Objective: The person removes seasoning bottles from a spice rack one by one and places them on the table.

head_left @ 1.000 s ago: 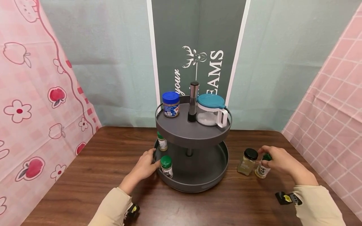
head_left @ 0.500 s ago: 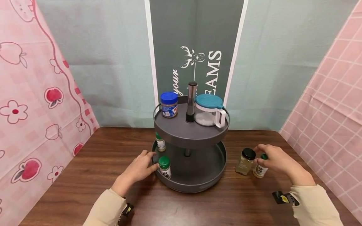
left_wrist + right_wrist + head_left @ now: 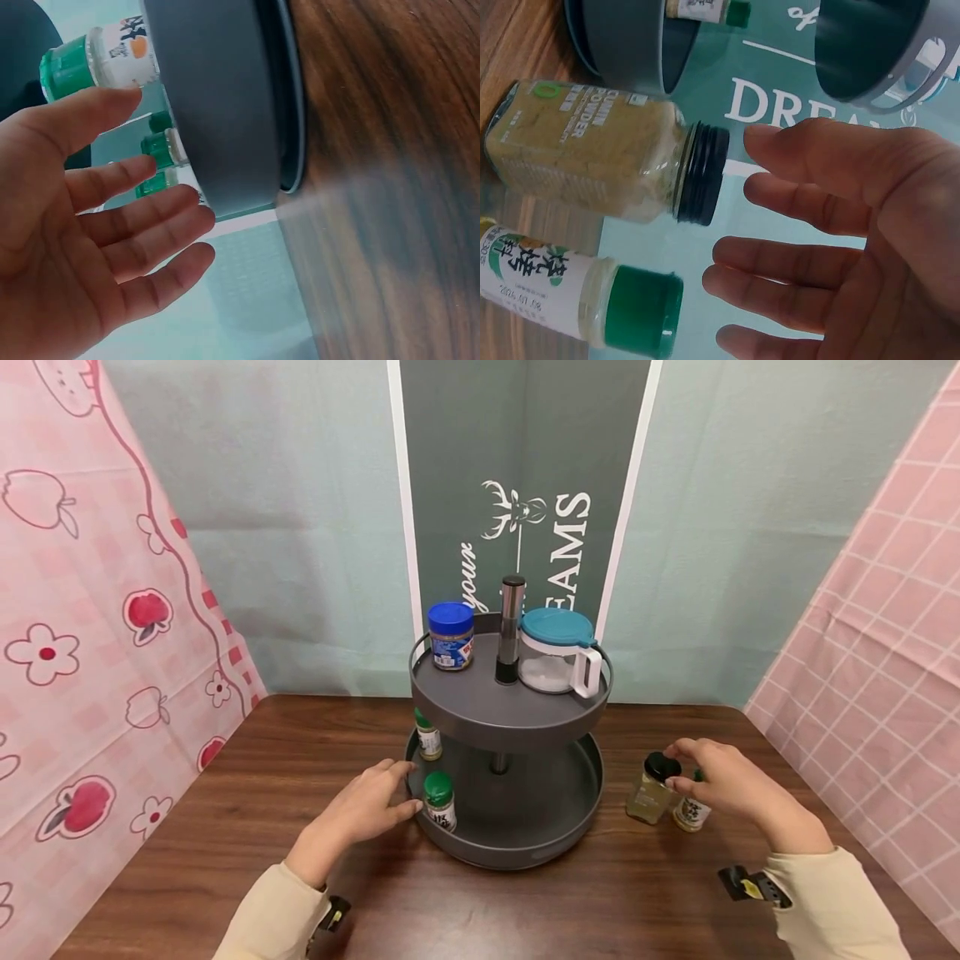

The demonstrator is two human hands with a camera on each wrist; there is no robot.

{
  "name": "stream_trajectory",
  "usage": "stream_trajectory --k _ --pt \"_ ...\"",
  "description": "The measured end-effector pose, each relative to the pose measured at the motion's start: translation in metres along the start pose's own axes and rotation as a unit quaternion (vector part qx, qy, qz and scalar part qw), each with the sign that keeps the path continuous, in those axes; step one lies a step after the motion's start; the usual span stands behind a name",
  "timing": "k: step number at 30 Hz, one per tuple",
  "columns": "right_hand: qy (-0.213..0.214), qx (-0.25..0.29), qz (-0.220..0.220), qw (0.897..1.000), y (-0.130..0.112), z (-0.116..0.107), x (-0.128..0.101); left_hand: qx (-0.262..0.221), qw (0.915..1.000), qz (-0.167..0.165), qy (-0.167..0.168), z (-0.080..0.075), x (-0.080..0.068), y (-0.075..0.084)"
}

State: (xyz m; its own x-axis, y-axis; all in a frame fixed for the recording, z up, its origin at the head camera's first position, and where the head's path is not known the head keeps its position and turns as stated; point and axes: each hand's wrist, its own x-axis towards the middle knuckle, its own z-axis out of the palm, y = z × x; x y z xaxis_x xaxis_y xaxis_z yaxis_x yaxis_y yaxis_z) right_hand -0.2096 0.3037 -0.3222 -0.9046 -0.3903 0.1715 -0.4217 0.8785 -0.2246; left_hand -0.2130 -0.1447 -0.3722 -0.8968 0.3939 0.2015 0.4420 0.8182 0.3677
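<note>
On the counter stands a two-tier rack. The left hand rests open against its lower rim, beside a green-capped bottle. The right hand hovers open over a black-lidded jar and another small bottle.

Three views, one table

Our head camera looks down and forward over the two-tier rack; our wrist cameras sit close, each sharing its rim.
</note>
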Motion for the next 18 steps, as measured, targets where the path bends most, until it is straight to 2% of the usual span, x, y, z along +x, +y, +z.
stream_trajectory --k 7,18 --pt "0.008 -0.013 -0.018 1.000 -0.008 0.001 0.004 0.010 0.9997 0.020 0.004 -0.003 -0.001 0.005" --pt "0.016 -0.048 -0.038 0.998 -0.023 0.005 0.012 -0.002 0.9997 0.025 -0.007 -0.008 -0.001 0.020"
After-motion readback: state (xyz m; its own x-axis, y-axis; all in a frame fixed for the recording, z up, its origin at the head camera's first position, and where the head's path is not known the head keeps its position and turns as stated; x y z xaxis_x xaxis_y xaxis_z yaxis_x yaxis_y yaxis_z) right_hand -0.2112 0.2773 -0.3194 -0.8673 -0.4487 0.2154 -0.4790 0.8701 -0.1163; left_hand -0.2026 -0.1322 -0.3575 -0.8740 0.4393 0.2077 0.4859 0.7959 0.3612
